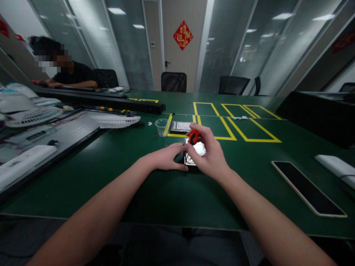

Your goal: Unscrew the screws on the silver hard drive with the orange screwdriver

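A silver hard drive [199, 148] lies on the green table in front of me, partly covered by both hands. My left hand [166, 157] grips its left side, with the thumb at the near corner and the fingers farther up. In my right hand [210, 155], the fingers are closed around the red and black handle of a screwdriver [193, 136], held over the drive. The screwdriver's tip is too small to make out. Just beyond lies a second hard drive [179, 126], label side up. A clear plastic cup [162, 128] stands to its left.
Yellow tape [260, 140] marks rectangles on the table [111, 162]. At right are a phone [307, 188] and a white box-like device [337, 168]. White fan parts [116, 120], a long black bar [111, 100] and a panel [69, 129] fill the left. Another person [74, 74] sits far left.
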Action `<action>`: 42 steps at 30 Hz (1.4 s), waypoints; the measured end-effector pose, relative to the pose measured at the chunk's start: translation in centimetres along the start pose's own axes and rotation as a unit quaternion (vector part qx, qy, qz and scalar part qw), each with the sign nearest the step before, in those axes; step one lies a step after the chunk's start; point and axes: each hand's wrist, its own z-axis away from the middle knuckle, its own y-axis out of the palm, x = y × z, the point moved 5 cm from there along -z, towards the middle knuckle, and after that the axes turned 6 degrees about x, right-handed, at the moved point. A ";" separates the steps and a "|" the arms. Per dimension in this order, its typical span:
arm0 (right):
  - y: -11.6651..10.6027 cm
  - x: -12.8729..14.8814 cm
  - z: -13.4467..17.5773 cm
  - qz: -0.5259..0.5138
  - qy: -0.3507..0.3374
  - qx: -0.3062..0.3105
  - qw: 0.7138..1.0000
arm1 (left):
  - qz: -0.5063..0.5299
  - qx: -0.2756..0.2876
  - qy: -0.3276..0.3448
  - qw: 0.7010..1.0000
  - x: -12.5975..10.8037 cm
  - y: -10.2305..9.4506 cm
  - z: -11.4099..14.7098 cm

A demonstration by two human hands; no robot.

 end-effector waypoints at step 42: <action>-0.1 0.2 -0.5 0.013 0.011 0.013 1.000 | 0.004 -0.005 0.010 1.000 0.6 0.1 0.0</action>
